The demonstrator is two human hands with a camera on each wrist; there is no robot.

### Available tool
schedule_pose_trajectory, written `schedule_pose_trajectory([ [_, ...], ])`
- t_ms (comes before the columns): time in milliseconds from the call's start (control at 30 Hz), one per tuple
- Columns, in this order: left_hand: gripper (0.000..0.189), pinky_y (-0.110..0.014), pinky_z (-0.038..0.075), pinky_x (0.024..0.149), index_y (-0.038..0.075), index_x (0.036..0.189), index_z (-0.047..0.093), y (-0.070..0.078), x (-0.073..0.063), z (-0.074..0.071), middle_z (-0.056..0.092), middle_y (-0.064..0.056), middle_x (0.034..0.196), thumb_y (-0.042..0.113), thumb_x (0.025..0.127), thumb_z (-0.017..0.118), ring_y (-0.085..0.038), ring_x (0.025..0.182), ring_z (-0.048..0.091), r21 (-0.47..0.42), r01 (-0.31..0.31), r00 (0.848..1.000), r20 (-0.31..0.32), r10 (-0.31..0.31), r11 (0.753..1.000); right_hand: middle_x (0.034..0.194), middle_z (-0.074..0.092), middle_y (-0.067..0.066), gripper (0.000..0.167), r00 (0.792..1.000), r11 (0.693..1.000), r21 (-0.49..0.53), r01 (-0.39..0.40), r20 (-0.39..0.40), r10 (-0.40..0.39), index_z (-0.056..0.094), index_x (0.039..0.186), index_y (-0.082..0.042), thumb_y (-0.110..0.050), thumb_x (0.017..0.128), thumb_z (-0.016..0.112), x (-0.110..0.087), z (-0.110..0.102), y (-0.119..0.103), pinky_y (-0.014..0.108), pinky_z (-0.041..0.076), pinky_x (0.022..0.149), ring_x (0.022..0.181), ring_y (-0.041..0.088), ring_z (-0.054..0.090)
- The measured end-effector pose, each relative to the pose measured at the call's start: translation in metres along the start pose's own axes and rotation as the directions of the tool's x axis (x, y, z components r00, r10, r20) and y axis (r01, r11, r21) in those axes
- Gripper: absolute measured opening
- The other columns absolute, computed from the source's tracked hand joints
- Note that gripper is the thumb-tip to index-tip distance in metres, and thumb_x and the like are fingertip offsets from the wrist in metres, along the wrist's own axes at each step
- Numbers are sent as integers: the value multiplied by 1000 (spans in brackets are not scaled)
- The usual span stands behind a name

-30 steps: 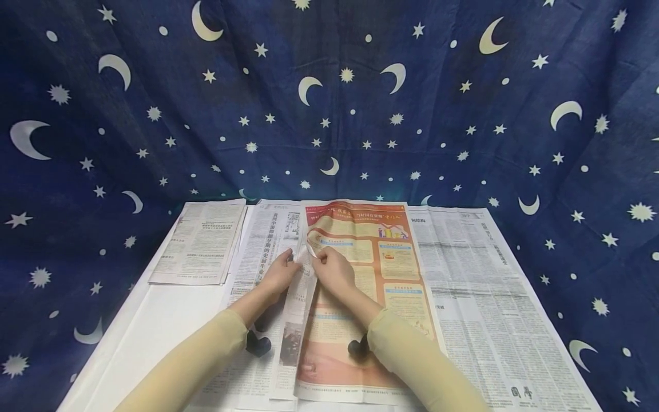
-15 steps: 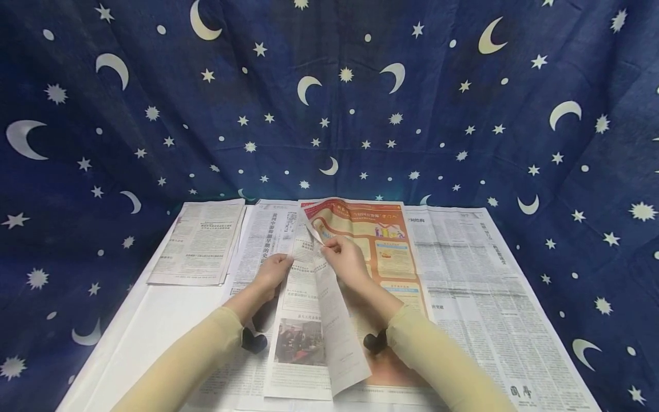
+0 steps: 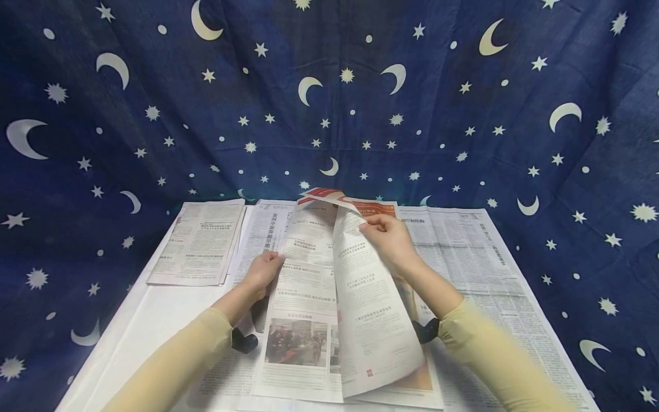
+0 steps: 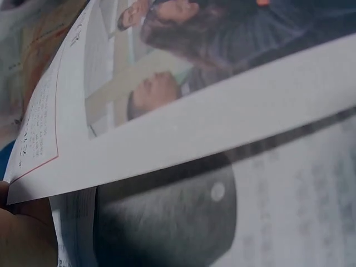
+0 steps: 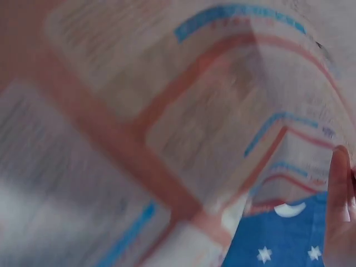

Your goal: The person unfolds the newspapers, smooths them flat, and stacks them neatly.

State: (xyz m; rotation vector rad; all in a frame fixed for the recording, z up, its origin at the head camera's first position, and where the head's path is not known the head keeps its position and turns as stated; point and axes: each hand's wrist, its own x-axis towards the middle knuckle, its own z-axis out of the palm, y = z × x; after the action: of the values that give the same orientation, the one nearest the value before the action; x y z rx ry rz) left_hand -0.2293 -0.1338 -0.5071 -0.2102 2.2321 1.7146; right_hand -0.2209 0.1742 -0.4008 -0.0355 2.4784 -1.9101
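A newspaper [image 3: 304, 274] lies at the middle of the table, its upper sheet [image 3: 378, 320] lifted and curving over to the right. My right hand [image 3: 390, 239] pinches this sheet by its right edge, near the far end. Orange-and-cream printing shows on the sheet's other side in the right wrist view, with my fingers [image 5: 339, 206] at the right border. At the newspaper's left edge, my left hand [image 3: 264, 271] holds the margin between thumb and fingers. In the left wrist view a page with a photo [image 4: 161, 83] fills the top, and part of the hand [image 4: 28, 231] shows lower left.
A folded newspaper stack [image 3: 198, 243] lies at the back left of the white table [image 3: 154, 320]. Other newspaper sheets [image 3: 479, 297] are spread flat underneath, left and right. A dark blue curtain [image 3: 329, 114] with moons and stars hangs behind the table.
My right hand has moved right and away from me, pulling the upper sheet over and baring more of the inner page. My left hand has shifted slightly left along with the newspaper's left edge.
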Motion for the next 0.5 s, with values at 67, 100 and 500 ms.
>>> schedule_pose_trajectory([
  [67, 43, -32, 56, 79, -5, 134, 54, 0, 0, -3, 60, -16, 116, 30, 109, 45, -24, 98, 62, 11, -7, 1000, -2, 7, 1000, 98, 71, 14, 33, 1000, 1000, -2, -1, 4, 1, 66, 123, 3, -19, 99, 69, -1, -16, -4, 27, 60, 66, 77, 18, 70],
  [100, 43, -32, 56, 80, -5, 133, 55, 0, 0, -5, 60, -16, 116, 30, 109, 45, -24, 98, 62, 14, -8, 1000, -5, 8, 1000, 98, 71, 13, 35, 1000, 1000, -15, -1, 0, 1, 65, 124, 4, -19, 99, 70, -1, -24, -5, 26, 59, 66, 77, 16, 69],
  [500, 44, -30, 56, 71, -5, 134, 55, -5, 1, -18, 62, -13, 107, 30, 109, 46, -20, 86, 63, -3, -21, 999, -45, 21, 1000, 108, 66, 11, 49, 999, 981, -188, -39, -41, 31, 58, 134, 4, -32, 103, 64, -16, -99, -16, 20, 53, 74, 87, 13, 62],
])
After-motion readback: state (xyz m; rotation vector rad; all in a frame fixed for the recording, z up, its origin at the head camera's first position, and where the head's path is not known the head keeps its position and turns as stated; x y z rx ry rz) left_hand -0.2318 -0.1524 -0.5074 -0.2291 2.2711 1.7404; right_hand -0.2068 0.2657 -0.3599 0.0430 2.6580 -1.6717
